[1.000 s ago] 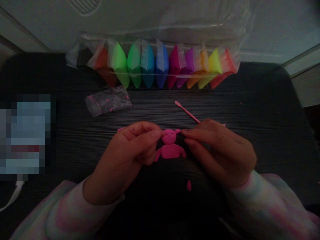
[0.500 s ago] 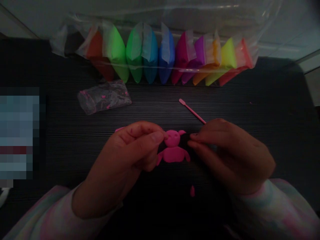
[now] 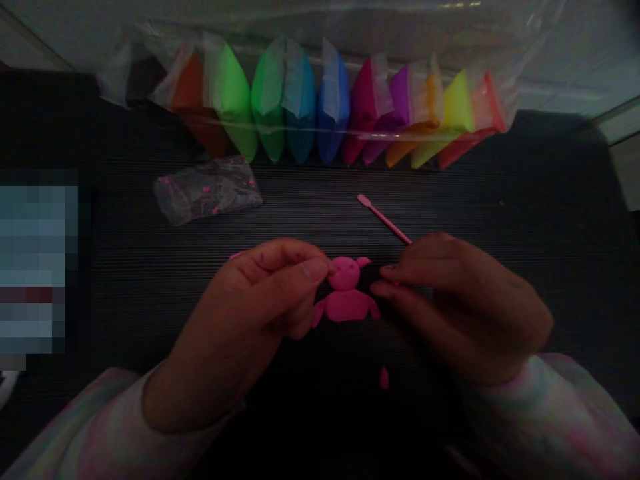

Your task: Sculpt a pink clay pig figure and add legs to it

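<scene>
A pink clay figure (image 3: 346, 305) lies flat on the dark table, with a round head, a body, two arms and one pointed ear at the head's right. At the head's left side, the thumb and forefinger of my left hand (image 3: 270, 293) are pinched together; whatever is between them is too small to name. My right hand (image 3: 450, 293) hovers just right of the figure, holding a tiny pink clay bit (image 3: 397, 283) between finger and thumb. Below the figure lies a small pink clay piece (image 3: 383, 378), pointed at one end.
A pink modelling tool (image 3: 385, 219) lies beyond my right hand, its near end hidden. Farther left is a crumpled clear pouch (image 3: 207, 190) with pink specks. Along the back stands a clear bag (image 3: 295, 130) of colourful clay packets. A pixelated object (image 3: 33, 267) sits at the left edge.
My right finger and thumb have parted slightly, and the tiny pink bit now shows between them. My left hand stays pinched by the head. The whole view has shifted a little.
</scene>
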### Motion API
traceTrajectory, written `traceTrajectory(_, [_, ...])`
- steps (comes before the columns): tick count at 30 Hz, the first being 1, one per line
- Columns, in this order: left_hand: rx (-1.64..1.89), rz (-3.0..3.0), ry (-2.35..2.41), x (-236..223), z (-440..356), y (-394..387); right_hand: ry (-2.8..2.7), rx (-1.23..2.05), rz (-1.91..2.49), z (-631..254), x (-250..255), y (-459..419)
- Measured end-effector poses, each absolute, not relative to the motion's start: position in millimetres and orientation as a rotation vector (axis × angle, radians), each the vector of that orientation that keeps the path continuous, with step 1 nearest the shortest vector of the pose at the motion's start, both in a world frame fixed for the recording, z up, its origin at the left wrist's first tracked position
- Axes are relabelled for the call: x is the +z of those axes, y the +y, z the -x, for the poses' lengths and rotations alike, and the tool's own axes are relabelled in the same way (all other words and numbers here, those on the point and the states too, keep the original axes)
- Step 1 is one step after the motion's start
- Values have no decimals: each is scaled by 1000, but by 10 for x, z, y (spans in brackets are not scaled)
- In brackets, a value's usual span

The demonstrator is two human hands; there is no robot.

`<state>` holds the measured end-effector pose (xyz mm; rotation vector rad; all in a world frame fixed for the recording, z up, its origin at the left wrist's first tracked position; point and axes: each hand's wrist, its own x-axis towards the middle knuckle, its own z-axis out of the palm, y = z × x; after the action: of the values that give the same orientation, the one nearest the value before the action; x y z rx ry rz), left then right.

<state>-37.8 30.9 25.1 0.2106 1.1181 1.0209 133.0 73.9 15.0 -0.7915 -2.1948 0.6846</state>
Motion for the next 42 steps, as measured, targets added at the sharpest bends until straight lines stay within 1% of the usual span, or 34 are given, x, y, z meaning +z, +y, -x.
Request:
traceTrajectory(14, [1042,-202,1105,242,376,299,-2214,678,766,-1324,162,765])
traceTrajectory(21, [1036,-182,1106,255,382,286,-2393,580,887,-1321,68,820])
traceTrajectory(28, [1037,-196,1089,255,380,290,-2516,531,910,-1324,-34,829])
traceTrajectory(33, [1032,-165,1090,287,389,282,-2530,580,948,-1320,4,812])
traceTrajectory(39, [1047,-168,1117,282,386,289,-2394,650,962,-1433,131,911])
traceTrajectory(42, [1044,-166,1129,281,381,303,-2505,677,957,-1498,191,961])
